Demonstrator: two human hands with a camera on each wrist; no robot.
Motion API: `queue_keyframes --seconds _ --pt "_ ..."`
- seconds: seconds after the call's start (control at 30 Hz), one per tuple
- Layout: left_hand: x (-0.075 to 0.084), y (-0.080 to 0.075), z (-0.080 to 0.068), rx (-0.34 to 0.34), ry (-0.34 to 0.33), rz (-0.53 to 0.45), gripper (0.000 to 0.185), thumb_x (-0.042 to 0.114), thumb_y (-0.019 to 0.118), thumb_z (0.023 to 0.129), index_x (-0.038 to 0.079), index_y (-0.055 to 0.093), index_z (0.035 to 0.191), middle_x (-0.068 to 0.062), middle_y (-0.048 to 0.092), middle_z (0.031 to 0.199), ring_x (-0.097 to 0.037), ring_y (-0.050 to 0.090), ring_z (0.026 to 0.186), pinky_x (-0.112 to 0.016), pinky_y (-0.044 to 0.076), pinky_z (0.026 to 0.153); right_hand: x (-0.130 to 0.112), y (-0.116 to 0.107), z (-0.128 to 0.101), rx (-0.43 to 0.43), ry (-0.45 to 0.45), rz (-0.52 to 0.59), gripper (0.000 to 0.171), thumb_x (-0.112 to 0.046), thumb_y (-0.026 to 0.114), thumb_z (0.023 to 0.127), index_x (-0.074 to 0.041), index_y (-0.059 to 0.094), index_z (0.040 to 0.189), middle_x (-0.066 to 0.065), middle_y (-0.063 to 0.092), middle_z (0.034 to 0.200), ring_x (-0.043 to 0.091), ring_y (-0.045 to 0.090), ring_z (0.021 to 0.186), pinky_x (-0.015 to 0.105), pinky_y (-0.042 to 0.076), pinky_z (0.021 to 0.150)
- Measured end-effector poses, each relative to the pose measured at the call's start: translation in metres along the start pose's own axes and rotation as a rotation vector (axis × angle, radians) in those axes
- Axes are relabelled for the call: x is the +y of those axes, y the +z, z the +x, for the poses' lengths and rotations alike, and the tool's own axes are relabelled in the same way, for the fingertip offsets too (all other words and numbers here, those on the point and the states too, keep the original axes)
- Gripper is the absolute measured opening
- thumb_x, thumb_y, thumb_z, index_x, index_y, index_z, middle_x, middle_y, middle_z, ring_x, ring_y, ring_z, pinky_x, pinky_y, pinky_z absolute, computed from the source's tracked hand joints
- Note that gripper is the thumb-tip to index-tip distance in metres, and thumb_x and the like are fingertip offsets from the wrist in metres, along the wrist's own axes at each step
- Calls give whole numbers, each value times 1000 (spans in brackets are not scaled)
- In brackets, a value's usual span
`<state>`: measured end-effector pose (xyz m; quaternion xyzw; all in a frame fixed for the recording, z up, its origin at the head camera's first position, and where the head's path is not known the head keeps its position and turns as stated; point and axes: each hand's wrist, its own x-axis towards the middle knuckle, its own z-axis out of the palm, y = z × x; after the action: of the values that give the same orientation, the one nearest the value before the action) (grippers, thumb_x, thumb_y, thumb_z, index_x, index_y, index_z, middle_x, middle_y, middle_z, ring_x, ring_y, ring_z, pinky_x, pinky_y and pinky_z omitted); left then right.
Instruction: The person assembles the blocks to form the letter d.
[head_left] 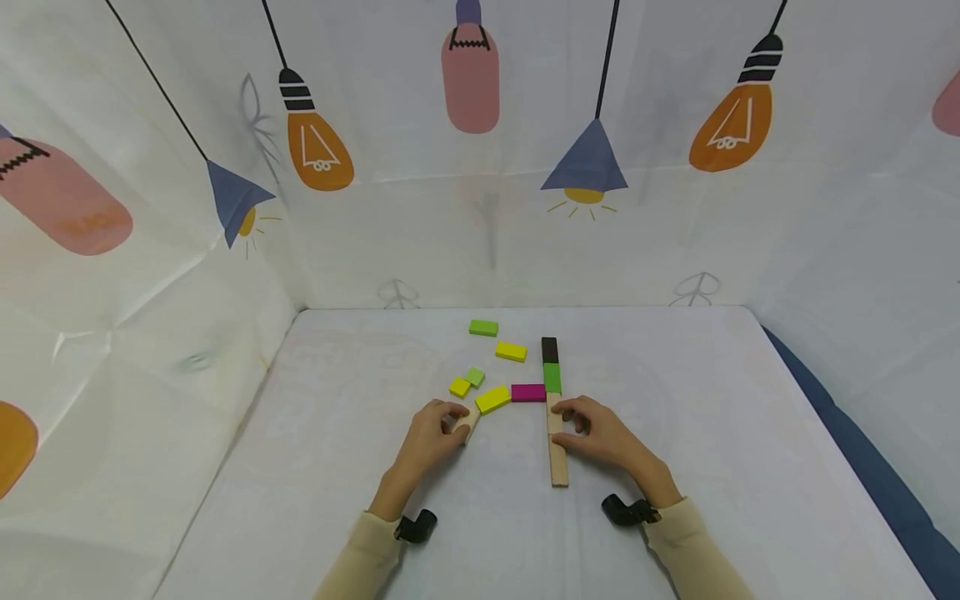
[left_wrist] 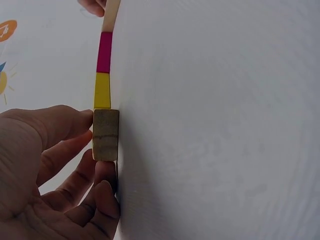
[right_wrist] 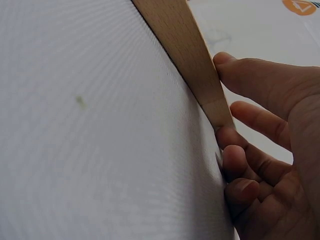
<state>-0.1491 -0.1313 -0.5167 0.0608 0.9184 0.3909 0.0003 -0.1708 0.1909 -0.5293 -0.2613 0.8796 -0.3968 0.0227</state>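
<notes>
My left hand (head_left: 431, 437) pinches a plain wooden block (head_left: 470, 419) between thumb and fingers. This block slants at the lower left end of a yellow block (head_left: 493, 399), close against it in the left wrist view. A magenta block (head_left: 528, 393) links that yellow one to an upright row. In the row, a black block (head_left: 550, 350) and a green block (head_left: 552, 377) lie above two plain wooden blocks (head_left: 558, 467) set end to end. With bent thumb and fingers, my right hand (head_left: 603, 432) holds the upper wooden block near the seam. Its exact finger contact is partly hidden.
Beyond the left hand lie a small yellow block (head_left: 460, 387) and a small light green block (head_left: 475, 377). Farther back are another yellow block (head_left: 511, 352) and a light green block (head_left: 483, 327). All rest on a white table (head_left: 337, 358) before a lamp-patterned sheet (head_left: 405, 233).
</notes>
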Motion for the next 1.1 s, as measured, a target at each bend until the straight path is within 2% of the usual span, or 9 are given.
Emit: queue_keyframes --seconds 0.13,1.1 --pt "-1 0 0 -5 17 3 20 21 72 84 14 72 103 0 64 98 -9 51 70 -21 45 60 -1 0 0 4 -5 -4 44 -34 78 80 -13 64 117 -3 63 99 12 53 78 21 46 69" --pt "1 -1 0 -19 12 2 21 21 73 84 14 72 103 2 64 99 -10 52 71 -20 46 62 2 2 0 19 -10 -10 43 -33 79 80 -14 65 116 -3 61 96 11 53 76 21 46 68"
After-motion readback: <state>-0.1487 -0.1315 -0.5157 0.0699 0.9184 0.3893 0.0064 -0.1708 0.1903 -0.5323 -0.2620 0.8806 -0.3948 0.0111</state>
